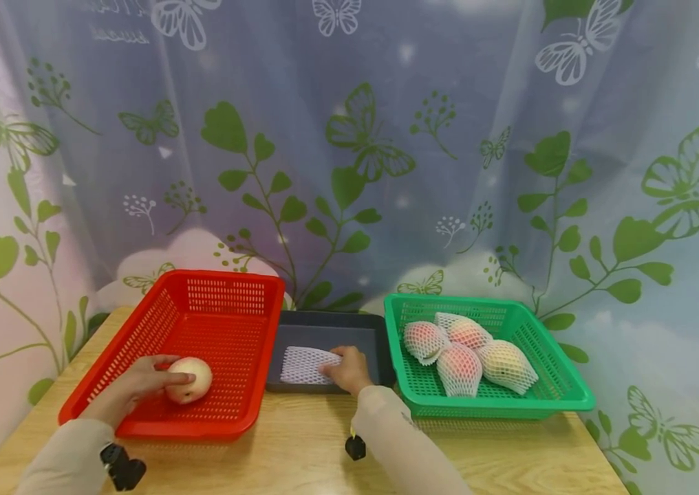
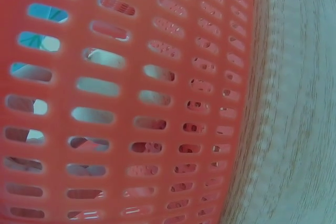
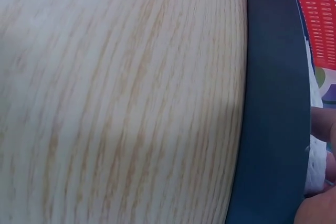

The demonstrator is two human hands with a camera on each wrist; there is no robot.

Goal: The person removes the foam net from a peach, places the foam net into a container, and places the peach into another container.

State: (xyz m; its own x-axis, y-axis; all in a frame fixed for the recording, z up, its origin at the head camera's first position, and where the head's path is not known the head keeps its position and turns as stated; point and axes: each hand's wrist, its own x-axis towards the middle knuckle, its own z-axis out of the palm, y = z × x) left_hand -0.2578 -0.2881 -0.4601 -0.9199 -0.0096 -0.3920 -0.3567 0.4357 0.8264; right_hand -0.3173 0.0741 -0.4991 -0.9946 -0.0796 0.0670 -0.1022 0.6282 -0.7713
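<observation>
Observed from beside the table [image 1: 300,447]: the left hand [image 1: 139,386] grips a bare, pale fruit [image 1: 191,381] inside the red basket [image 1: 219,330], thumb and fingers curled about it; the right hand [image 1: 352,370] pinches the right end of a white foam net [image 1: 303,366] lying in the dark tray [image 1: 325,333]. Four netted fruits [image 1: 459,368] lie in the green basket [image 1: 488,410]. The step in hand is judged to be taking up one fruit and one net for wrapping; the next move would call for bringing the two together and spreading the net's mouth before sleeving it on. Only the head view shows both hands and the whole layout. The left wrist view gives the red basket's slotted wall close up, with neither hand nor fruit identifiable through it. The right wrist view adds the tray's near outer wall, with fingertips and net just showing beyond its rim.
</observation>
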